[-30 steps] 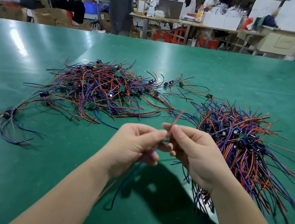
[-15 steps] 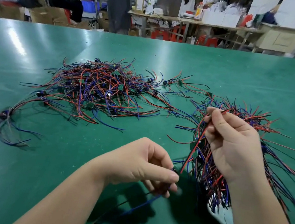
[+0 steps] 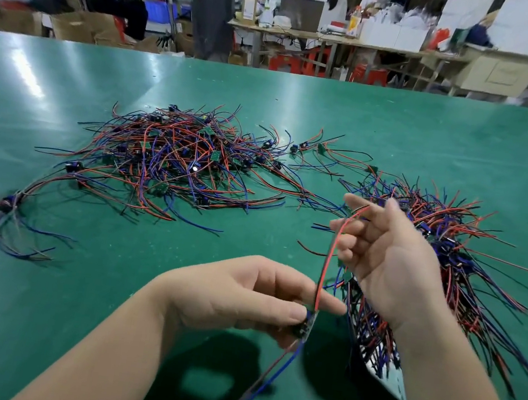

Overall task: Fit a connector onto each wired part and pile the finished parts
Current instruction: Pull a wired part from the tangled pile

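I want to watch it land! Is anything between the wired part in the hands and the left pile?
Nothing visible. The left hand and right hand hold the wired part above the green table; only open tabletop lies between it and the left pile.

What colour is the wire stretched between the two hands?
Red; the head view shows the wire running from the left hand up to the right hand.

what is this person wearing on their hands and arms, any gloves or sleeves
Nothing is worn that shows. The left hand and right hand have no gloves, rings or watch; the left forearm and right forearm are bare to the frame's edge, no sleeve in view.
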`<action>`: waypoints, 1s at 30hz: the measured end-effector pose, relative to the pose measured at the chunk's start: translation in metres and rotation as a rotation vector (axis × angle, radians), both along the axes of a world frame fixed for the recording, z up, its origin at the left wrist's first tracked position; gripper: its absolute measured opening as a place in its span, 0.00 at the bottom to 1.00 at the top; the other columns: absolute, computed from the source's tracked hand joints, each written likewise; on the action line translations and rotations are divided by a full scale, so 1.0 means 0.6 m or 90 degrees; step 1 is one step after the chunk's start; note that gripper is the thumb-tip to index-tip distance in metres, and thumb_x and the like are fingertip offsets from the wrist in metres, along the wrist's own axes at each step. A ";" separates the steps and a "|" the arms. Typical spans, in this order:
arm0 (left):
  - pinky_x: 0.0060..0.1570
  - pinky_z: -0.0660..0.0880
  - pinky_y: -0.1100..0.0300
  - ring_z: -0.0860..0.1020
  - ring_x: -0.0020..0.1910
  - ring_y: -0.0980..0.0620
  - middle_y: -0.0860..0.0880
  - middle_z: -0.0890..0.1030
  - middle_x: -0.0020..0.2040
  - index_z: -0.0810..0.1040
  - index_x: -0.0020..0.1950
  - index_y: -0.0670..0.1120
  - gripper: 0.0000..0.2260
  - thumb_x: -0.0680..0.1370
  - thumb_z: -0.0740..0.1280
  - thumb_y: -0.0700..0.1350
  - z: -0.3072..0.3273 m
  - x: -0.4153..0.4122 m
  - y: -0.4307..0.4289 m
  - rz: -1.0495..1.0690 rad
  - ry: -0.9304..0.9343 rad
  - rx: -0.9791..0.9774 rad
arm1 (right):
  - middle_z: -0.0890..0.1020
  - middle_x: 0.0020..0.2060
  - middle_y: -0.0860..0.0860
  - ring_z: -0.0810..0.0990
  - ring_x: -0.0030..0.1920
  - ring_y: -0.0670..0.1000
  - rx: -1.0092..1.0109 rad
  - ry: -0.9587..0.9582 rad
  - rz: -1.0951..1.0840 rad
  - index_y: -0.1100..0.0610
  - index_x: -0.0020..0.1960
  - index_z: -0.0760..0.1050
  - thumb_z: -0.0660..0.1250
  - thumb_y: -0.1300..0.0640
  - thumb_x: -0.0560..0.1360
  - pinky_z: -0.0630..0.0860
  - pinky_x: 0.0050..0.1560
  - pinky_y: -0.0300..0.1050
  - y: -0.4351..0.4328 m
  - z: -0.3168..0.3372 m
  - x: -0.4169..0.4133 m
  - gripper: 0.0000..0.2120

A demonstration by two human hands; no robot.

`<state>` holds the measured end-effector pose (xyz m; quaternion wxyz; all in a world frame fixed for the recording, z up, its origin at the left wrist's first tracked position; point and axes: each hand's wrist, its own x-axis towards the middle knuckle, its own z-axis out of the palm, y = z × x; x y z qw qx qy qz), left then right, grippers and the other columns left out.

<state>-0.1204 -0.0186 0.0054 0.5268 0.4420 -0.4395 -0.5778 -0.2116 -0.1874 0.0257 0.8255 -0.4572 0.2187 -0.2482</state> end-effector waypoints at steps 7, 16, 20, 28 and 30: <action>0.48 0.79 0.55 0.80 0.35 0.54 0.49 0.81 0.38 0.82 0.49 0.52 0.15 0.65 0.79 0.50 -0.003 0.008 -0.021 0.174 0.268 -0.187 | 0.82 0.42 0.62 0.77 0.35 0.53 -0.262 0.063 0.219 0.63 0.61 0.75 0.72 0.70 0.69 0.75 0.38 0.43 0.032 -0.026 0.003 0.21; 0.35 0.70 0.68 0.72 0.30 0.59 0.54 0.76 0.31 0.75 0.39 0.49 0.16 0.61 0.80 0.44 -0.010 0.004 -0.033 0.544 -0.087 -0.203 | 0.82 0.31 0.52 0.78 0.29 0.45 -0.113 -0.078 0.109 0.56 0.38 0.85 0.72 0.60 0.61 0.75 0.33 0.34 0.039 -0.012 0.006 0.07; 0.43 0.76 0.62 0.78 0.37 0.55 0.54 0.81 0.37 0.79 0.43 0.54 0.12 0.65 0.77 0.42 -0.018 -0.008 -0.040 0.496 -0.248 -0.205 | 0.80 0.27 0.51 0.77 0.25 0.44 -0.050 -0.063 0.048 0.56 0.33 0.83 0.69 0.61 0.62 0.74 0.27 0.33 0.034 -0.008 0.006 0.04; 0.39 0.81 0.58 0.83 0.37 0.50 0.46 0.84 0.37 0.79 0.46 0.43 0.16 0.62 0.74 0.48 -0.014 -0.015 -0.046 0.513 -0.016 -0.063 | 0.82 0.31 0.51 0.79 0.32 0.47 -0.199 -0.030 -0.018 0.52 0.35 0.83 0.73 0.55 0.60 0.77 0.33 0.38 0.032 -0.019 0.008 0.04; 0.38 0.81 0.58 0.83 0.36 0.50 0.42 0.84 0.38 0.79 0.46 0.41 0.18 0.60 0.75 0.48 -0.013 -0.018 -0.048 0.517 0.001 -0.033 | 0.82 0.31 0.50 0.79 0.34 0.47 -0.254 -0.026 -0.042 0.51 0.36 0.84 0.73 0.54 0.60 0.77 0.37 0.39 0.032 -0.021 0.010 0.05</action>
